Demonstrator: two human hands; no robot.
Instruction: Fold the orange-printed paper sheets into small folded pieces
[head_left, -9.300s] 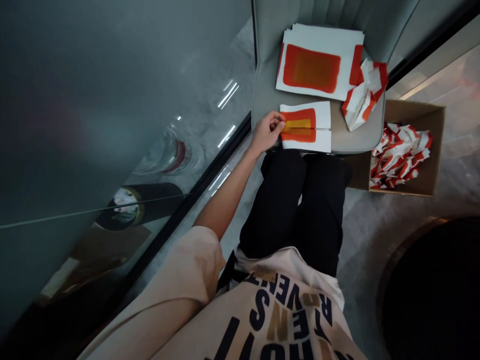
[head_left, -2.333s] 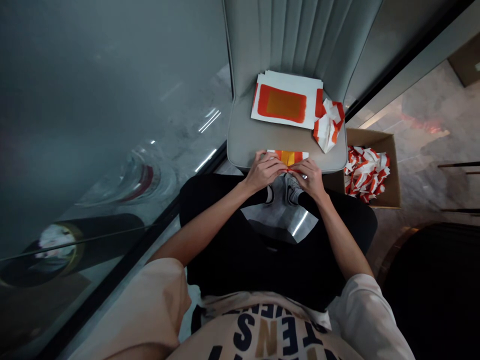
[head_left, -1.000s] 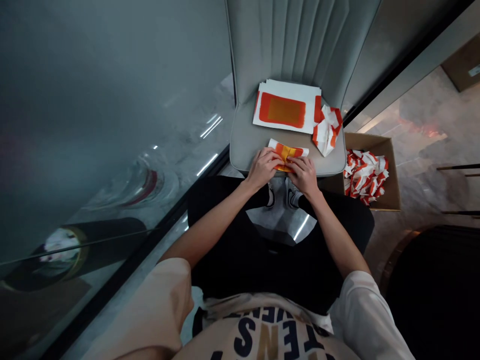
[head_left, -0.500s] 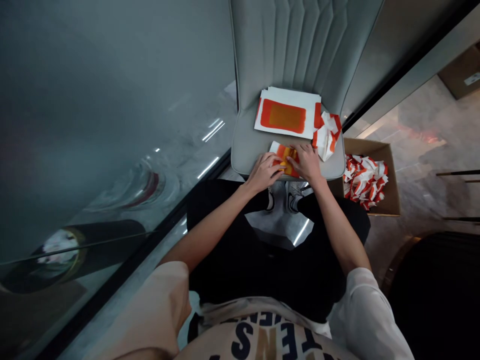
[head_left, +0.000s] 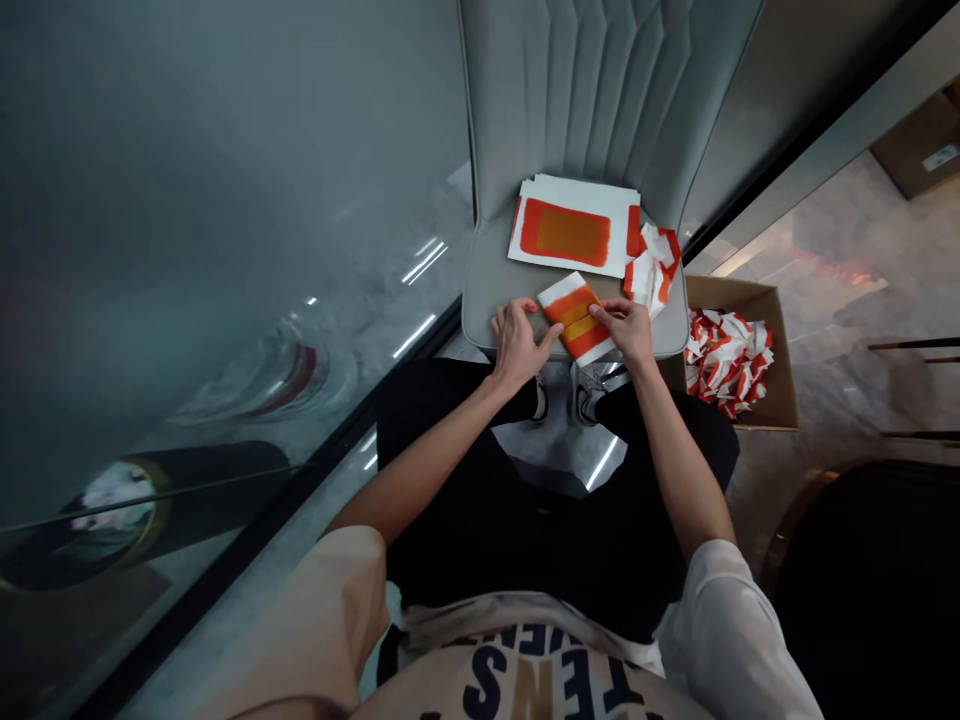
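Note:
A folded sheet of paper (head_left: 576, 326), white with red-orange and yellow bands, lies slanted near the front edge of the grey chair seat. My right hand (head_left: 627, 328) pinches its right side between thumb and fingers. At its left, my left hand (head_left: 520, 338) has the thumb tip against the paper, while the fingers stand apart from the thumb with nothing between them. Behind it lies a stack of flat white sheets (head_left: 632, 200), the top one printed with a red-orange and brown rectangle. A crumpled red-and-white folded paper (head_left: 652, 272) rests against the stack's right side.
The grey chair's backrest (head_left: 592, 80) rises behind the sheets. To the right on the floor, a cardboard box (head_left: 784, 370) holds many crumpled red-and-white papers. A glossy grey panel (head_left: 262, 180) runs along the left. A dark round object (head_left: 870, 580) stands at lower right.
The folded paper has turned to a slant and shows more of its face. My left hand has drawn back leftward with its fingers lifted off; my right hand has shifted to the paper's right side.

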